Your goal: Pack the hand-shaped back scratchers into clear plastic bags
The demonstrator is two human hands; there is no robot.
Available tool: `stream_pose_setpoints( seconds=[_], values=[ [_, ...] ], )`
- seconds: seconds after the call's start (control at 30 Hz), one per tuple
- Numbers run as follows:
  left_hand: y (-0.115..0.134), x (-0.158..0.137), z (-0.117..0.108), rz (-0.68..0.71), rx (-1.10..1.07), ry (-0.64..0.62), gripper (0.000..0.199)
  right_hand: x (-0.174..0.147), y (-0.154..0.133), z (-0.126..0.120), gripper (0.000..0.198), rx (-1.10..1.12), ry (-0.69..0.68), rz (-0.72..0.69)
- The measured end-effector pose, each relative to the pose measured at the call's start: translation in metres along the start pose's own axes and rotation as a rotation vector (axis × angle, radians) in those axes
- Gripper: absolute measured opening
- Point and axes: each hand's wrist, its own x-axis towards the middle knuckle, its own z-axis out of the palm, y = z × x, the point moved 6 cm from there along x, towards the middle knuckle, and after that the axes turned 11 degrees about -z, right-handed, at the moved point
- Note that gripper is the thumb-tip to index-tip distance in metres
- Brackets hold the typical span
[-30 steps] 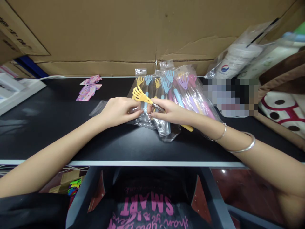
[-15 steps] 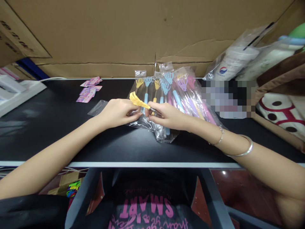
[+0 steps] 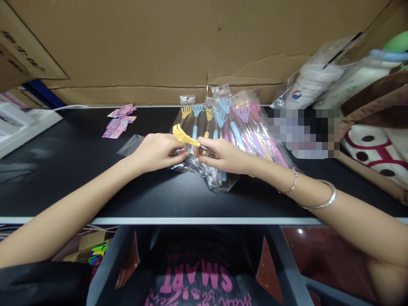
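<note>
My right hand (image 3: 223, 155) is closed around the dark metal shaft of a yellow back scratcher (image 3: 185, 137), whose claw-shaped head points left. My left hand (image 3: 161, 151) is closed, thumb and fingers pinched, on a clear plastic bag (image 3: 130, 145) that pokes out on its far left side. The tips of both hands nearly meet. Behind and under them lie several bagged back scratchers in blue (image 3: 225, 104), purple (image 3: 244, 113), yellow and pink. The handle end of the held back scratcher is hidden by my right hand.
Small pink and purple printed packets (image 3: 119, 121) lie at the back left of the black table (image 3: 153, 199). A lidded cup with a straw (image 3: 301, 91) stands in a plastic bag at the back right. A cardboard wall (image 3: 143, 46) rises behind, and a plush item (image 3: 376, 148) sits far right.
Both hands keep their grips and nearly the same places. The view has shifted very slightly; nothing was taken up or let go.
</note>
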Motion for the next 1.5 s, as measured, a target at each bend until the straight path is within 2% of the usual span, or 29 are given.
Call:
stream_pose_setpoints(
  seconds=[0.43, 1.0, 1.5],
  values=[
    [0.0012, -0.0013, -0.0017, 0.031, -0.011, 0.054, 0.034, 0.0007, 0.0008, 0.001, 0.007, 0.006, -0.002, -0.012],
    [0.0014, -0.0012, -0.0015, 0.032, 0.029, 0.051, 0.035, 0.0, -0.0007, 0.0024, 0.008, -0.039, -0.016, -0.011],
    [0.0003, -0.0007, 0.0008, 0.004, 0.058, -0.004, 0.037, -0.0005, -0.0039, 0.0036, 0.008, -0.111, -0.036, 0.015]
  ],
)
